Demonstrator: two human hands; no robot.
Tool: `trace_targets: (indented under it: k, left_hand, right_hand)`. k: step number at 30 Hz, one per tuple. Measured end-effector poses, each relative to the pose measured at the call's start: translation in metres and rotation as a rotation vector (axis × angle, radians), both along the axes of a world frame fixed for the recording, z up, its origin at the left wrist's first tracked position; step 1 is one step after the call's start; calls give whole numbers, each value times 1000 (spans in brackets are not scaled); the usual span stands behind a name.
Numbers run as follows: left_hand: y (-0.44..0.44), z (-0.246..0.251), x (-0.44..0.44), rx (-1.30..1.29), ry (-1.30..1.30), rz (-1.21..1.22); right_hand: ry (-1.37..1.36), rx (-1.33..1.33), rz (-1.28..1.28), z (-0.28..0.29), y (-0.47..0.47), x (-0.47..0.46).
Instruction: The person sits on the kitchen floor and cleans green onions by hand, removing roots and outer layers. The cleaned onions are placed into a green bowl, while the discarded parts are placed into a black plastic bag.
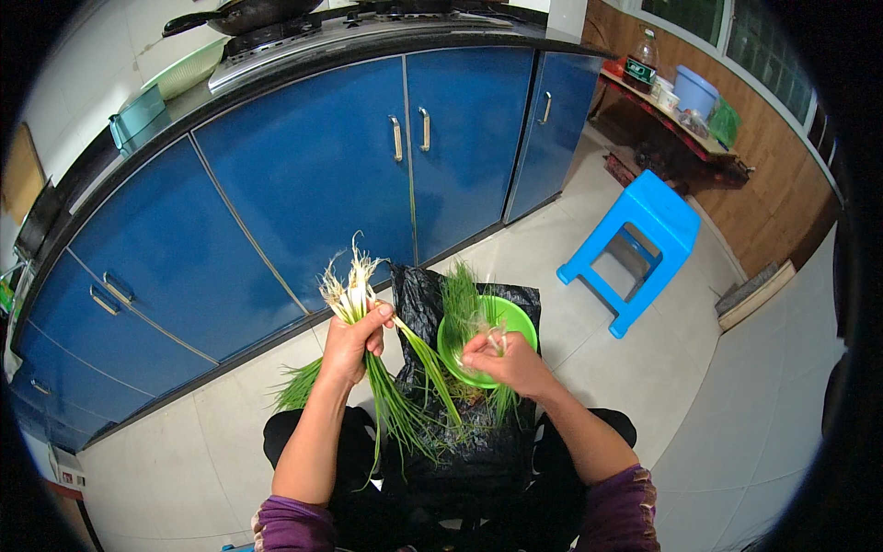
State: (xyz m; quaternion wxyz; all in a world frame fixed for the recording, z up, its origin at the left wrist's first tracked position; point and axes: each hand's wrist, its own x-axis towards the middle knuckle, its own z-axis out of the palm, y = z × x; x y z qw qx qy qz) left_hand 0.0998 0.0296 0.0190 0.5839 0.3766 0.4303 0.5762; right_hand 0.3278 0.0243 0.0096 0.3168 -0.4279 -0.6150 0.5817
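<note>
A bunch of spring onions (pixel 355 300) is gripped in my left hand (pixel 354 343), white ends and stringy roots pointing up and green leaves hanging below. One or more stalks lean out to the right from that fist. My right hand (pixel 514 363) pinches a small bit of spring onion (pixel 497 338), its pale end blurred above the fingers. Just beyond and partly under that hand is a bright green plastic bowl (pixel 528 321). Green leaves (pixel 461 300) lie in it and over its rim. Beneath is a black plastic bag (pixel 417 293) with loose scraps scattered on it.
Blue cabinets (pixel 310 159) run along the front under a counter with a gas stove (pixel 331 34) and wok (pixel 255 15). A blue plastic stool (pixel 638 241) stands right on the tiled floor (pixel 227 428). Farther back, a low shelf (pixel 683 134) carries a bottle (pixel 641 62) and tubs.
</note>
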Motion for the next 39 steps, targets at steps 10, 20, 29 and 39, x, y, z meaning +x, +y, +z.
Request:
trace_targets:
  k: [10,20,29,39]
  left_hand:
    - [-1,-1,4,-28,-47,1]
    - [-2,4,0,47,78,4]
    - [-2,3,2,60,78,25]
    - [-1,3,-11,54,-179,77]
  right_hand:
    - [-137,-8,40,-11,-12,-22]
    - [16,-58,47,-14,-7,-13]
    - [-21,-31,89,-11,-7,-12]
    - [-94,-35,41,-19,-9,-12]
